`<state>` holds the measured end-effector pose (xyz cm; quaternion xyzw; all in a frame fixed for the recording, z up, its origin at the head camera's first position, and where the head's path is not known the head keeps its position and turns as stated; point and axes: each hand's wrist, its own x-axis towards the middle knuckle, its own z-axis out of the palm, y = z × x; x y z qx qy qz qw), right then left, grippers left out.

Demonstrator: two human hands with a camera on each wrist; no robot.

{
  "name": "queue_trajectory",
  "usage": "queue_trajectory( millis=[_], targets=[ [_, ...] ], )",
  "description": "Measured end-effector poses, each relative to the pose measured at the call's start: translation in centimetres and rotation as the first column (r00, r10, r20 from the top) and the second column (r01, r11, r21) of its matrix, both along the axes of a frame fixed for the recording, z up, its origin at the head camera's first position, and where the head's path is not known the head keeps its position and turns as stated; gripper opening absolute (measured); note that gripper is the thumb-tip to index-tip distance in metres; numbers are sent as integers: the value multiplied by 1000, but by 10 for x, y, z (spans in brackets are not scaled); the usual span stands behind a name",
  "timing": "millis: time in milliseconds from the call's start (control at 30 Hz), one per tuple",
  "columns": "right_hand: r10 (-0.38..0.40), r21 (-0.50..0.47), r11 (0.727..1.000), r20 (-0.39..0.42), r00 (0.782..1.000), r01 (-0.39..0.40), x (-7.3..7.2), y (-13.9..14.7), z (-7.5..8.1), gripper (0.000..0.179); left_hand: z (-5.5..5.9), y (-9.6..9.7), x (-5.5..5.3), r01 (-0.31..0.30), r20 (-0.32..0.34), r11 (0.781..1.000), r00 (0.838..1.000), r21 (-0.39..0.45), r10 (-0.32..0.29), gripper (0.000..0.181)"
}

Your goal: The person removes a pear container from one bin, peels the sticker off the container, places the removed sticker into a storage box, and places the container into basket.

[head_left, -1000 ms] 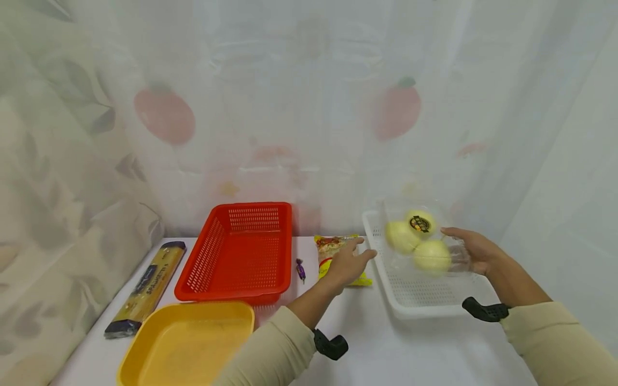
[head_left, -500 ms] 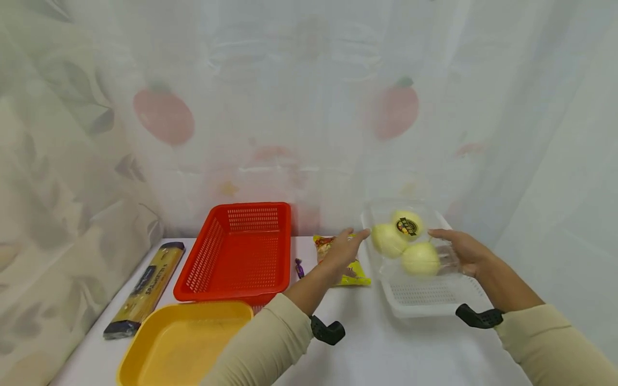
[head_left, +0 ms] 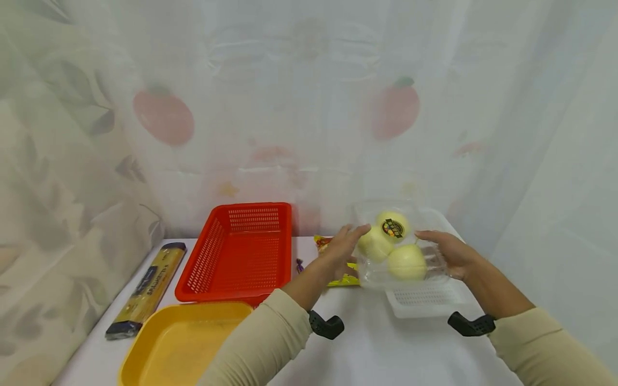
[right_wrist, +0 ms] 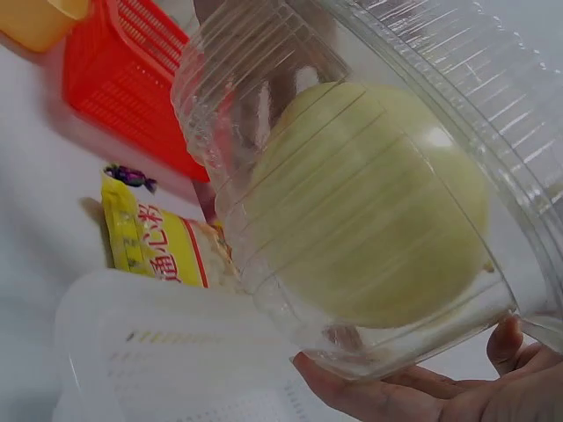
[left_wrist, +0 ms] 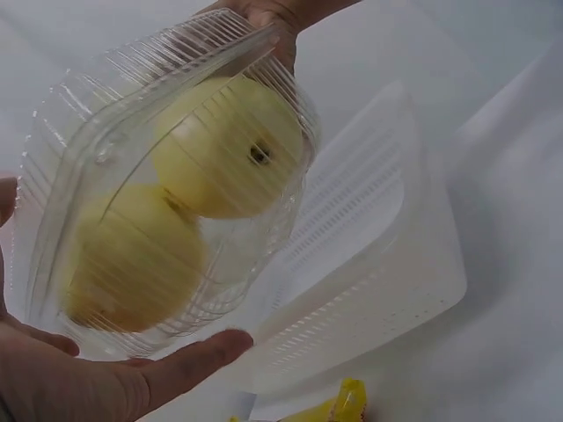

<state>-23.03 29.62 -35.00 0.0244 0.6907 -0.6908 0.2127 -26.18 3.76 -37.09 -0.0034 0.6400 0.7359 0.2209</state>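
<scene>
A clear plastic clamshell box [head_left: 434, 276] of round pale-yellow pears [head_left: 407, 262] hangs tilted above the white basket [head_left: 425, 300] in the head view. My right hand [head_left: 451, 253] grips its right end, thumb on top and fingers beneath. At the box's left side is my left hand [head_left: 335, 252], thumb and fingers spread around the edge. The left wrist view shows the left thumb [left_wrist: 198, 359] straight along the box's edge; whether it bears any weight is unclear. Two pears [left_wrist: 229, 145] show there through the ribbed plastic.
Left of the hands stand a red basket [head_left: 236, 262] and a yellow basin [head_left: 188, 338]. A spaghetti packet [head_left: 149, 289] lies at the far left. A purple wrapped candy [right_wrist: 130, 176] and a yellow macaroni bag [right_wrist: 158, 233] lie between the red and white baskets.
My right hand has carried the box of pears leftward from over the white basket. My left hand, apart from it before, is now at the box's left edge. The baskets have stayed put.
</scene>
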Motion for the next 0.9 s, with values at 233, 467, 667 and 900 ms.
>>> queue_trajectory(
  millis=[233,467,667,900],
  targets=[
    [-24,-3,1000,-32,999,24,4,-14,-3,83,-1,-13,2,-9,-4,1000,1000,22,10,94],
    [-3,71,997,-103,995,10,7,-28,-6,74,-2,-30,9,-22,-26,1000,999,10,23,85],
    [-36,98,994,-153,988,52,9,-40,-11,45,-1,-43,15,-27,-50,999,998,17,28,82],
    [-52,105,992,-218,974,77,10,-53,-16,41,-3,-55,19,-27,-74,1000,997,-11,26,71]
  ],
)
